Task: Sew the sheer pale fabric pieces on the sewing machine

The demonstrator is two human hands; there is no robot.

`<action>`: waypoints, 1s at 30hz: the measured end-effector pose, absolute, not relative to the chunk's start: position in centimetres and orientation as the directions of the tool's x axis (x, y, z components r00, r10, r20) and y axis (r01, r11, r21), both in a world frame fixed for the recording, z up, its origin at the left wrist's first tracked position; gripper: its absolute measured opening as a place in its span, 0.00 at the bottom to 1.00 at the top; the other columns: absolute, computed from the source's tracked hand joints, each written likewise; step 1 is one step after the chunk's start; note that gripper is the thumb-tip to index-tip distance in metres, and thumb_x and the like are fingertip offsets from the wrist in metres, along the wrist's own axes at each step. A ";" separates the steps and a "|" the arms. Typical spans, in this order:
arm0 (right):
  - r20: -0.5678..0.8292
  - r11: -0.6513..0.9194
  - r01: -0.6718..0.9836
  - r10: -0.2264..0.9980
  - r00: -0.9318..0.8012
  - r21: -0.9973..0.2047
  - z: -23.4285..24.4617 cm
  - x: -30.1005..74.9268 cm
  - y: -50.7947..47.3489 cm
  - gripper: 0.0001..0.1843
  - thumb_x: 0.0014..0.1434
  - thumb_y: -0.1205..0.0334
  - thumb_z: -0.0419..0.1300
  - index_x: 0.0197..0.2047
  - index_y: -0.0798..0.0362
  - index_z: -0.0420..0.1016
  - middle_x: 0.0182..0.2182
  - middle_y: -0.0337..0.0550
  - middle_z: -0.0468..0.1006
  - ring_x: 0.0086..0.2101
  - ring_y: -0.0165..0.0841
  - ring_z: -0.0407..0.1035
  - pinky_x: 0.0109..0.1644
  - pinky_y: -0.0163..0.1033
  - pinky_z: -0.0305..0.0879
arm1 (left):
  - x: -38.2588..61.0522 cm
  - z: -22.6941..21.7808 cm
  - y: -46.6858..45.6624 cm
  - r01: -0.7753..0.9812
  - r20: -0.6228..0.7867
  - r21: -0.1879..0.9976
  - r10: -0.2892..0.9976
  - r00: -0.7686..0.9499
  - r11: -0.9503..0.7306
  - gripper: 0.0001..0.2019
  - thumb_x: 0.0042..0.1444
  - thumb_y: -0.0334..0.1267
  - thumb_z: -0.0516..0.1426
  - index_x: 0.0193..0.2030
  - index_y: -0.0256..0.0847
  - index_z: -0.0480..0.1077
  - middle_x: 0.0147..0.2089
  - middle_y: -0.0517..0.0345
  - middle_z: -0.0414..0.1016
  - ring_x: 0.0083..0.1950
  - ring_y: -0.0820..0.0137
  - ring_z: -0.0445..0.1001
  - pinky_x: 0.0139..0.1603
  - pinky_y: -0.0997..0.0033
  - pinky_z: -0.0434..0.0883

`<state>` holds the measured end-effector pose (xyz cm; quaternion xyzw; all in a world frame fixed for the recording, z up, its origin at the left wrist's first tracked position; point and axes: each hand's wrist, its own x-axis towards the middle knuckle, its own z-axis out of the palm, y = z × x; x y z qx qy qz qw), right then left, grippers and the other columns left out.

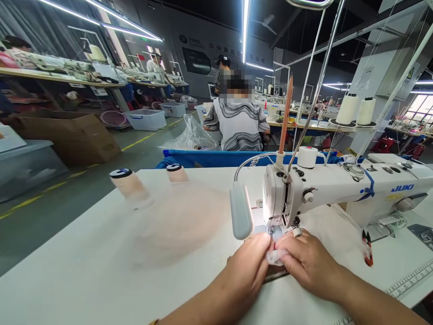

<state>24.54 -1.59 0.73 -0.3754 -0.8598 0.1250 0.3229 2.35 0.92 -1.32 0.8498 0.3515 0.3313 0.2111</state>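
Just in front of the needle of a white JUKI sewing machine (324,183), my two hands come close together. My left hand (248,257) has its fingers pressed together on a piece of thin whitish fabric (275,257), near the presser foot. From the other side, my right hand (306,259) pinches the same fabric with bent fingers. The needle tip and the fabric's edge are mostly hidden by my fingers. Over the table to the left spreads sheer, pale pinkish fabric (189,221), blurred; whether it joins the held piece I cannot tell.
A grey lamp (241,212) hangs left of the needle. Two pale thread cones (128,184) stand at the table's far left. Red-handled thread snips (367,248) and a printed ruler (411,275) lie at right. Beyond the table sits a person in a patterned shirt (238,124).
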 end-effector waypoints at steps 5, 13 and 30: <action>0.453 0.555 0.536 0.831 -0.322 -0.636 0.8 24.1 -1.2 0.15 0.78 0.58 0.51 0.40 0.49 0.74 0.34 0.41 0.81 0.36 0.37 0.75 0.42 0.39 0.68 | 2.5 -1.1 1.8 0.476 0.387 0.608 0.760 0.522 -0.636 0.06 0.58 0.30 0.50 0.34 0.46 0.60 0.34 0.61 0.70 0.32 0.66 0.69 0.31 0.69 0.68; 0.394 0.469 0.516 0.883 -0.254 -0.717 0.5 23.7 -0.9 0.23 0.79 0.50 0.48 0.32 0.49 0.66 0.29 0.38 0.74 0.31 0.33 0.70 0.37 0.36 0.65 | 2.3 -1.5 2.9 0.424 0.386 0.641 0.746 0.543 -0.640 0.10 0.60 0.29 0.54 0.29 0.42 0.72 0.37 0.58 0.73 0.37 0.67 0.75 0.35 0.71 0.74; 0.361 0.767 0.593 0.640 -0.679 -0.245 1.9 24.9 -2.0 0.25 0.83 0.53 0.47 0.31 0.49 0.63 0.28 0.36 0.74 0.31 0.33 0.66 0.38 0.40 0.56 | 0.9 -0.9 -0.4 0.386 0.568 0.246 0.455 0.686 -0.889 0.15 0.64 0.21 0.54 0.39 0.45 0.78 0.37 0.56 0.78 0.37 0.64 0.74 0.39 0.65 0.71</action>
